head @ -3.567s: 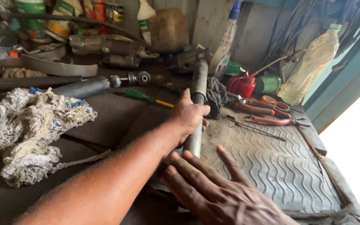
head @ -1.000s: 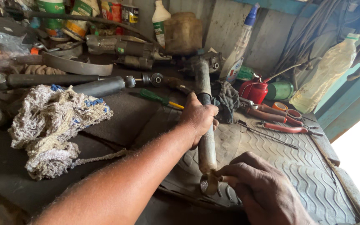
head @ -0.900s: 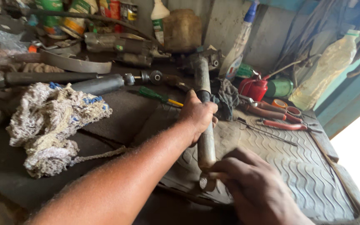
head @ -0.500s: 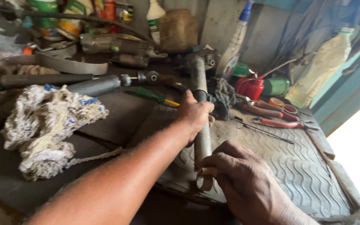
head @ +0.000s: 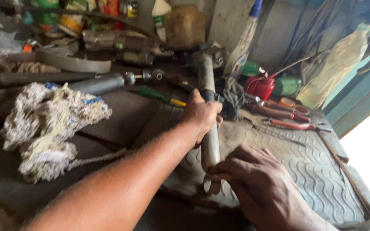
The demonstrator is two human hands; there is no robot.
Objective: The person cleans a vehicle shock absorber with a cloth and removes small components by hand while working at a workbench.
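Note:
A long grey metal shock absorber tube (head: 207, 77) lies lengthwise on a ribbed rubber mat (head: 305, 171), its far end by the back clutter, its near end ringed with an eyelet. My left hand (head: 202, 114) is wrapped around the middle of the tube. My right hand (head: 253, 184) grips the near end, fingers curled over it just above the eyelet. The tube's middle and near part are hidden under both hands.
A knotted white rag (head: 50, 126) lies left. A second dark shock absorber (head: 97, 83) and a green screwdriver (head: 161, 95) lie behind. A red oil can (head: 260, 87), pliers (head: 285, 115), bottles and cans crowd the back. The bench edge drops off at right.
My right hand went from lying flat on the mat to gripping the tube's near end. The left hand stayed wrapped around the tube's middle.

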